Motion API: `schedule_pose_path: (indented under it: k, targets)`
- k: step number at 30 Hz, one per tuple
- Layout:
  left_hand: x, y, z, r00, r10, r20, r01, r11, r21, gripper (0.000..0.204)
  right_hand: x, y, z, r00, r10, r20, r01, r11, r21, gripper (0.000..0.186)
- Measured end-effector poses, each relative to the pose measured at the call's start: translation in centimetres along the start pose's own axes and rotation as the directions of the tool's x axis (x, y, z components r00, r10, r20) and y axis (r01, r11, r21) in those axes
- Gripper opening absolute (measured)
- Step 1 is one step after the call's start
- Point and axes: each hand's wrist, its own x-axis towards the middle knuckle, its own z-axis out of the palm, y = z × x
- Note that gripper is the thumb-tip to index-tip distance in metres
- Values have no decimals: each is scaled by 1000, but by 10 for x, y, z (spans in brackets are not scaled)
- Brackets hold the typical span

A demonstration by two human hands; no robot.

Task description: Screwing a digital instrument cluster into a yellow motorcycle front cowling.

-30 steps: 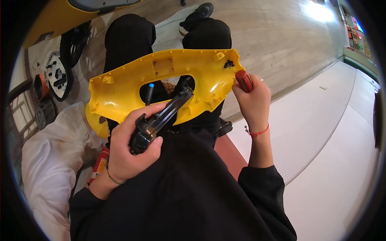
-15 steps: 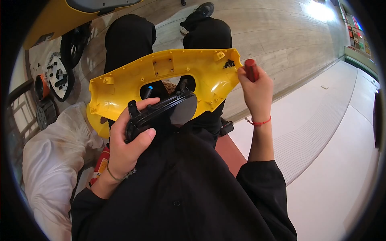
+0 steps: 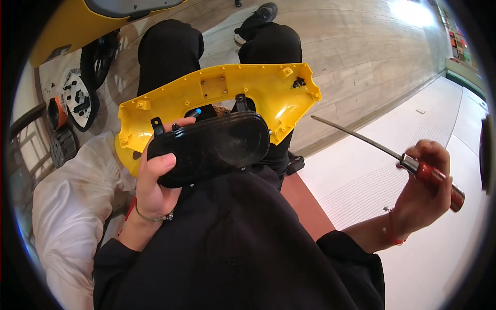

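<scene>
My left hand grips a glossy black oval housing with mounting tabs, held face up over my lap. A yellow plastic shell, inner side up with screw posts, lies across my knees behind it; a small dark part sits near its right end, and a blue-tipped cylindrical piece shows above the housing. My right hand, out at the right, is wrapped round the red handle of a screwdriver, its long shaft pointing up-left toward the shell's right end without visibly touching it.
A yellow panel is at the top left, with black-and-white parts and an orange piece below it. Rumpled white plastic covering lies along the left. A white raised surface runs down the right, beside wood-look flooring.
The black housing has turned from edge-on to flat in my left hand. My right hand has moved right and down, away from the shell, bringing the screwdriver's shaft into view.
</scene>
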Motion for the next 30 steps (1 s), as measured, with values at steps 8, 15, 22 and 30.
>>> schedule_pose_path:
  k: [8,15,22,30]
  targets:
    - [3,2,3,993,54,-109,-61,997,-53,62,-14,-8,-3,932,-315,180,307,949,69,39]
    - [-1,3,3,997,58,-55,-56,998,34,65,-16,-12,15,888,-361,284,361,931,54,42]
    - [-3,2,4,994,76,-79,-73,997,36,66,-15,-10,16,865,-375,332,375,924,67,40]
    - [-3,4,4,995,71,-66,-69,997,24,66,-19,-11,21,869,-401,290,405,913,51,43]
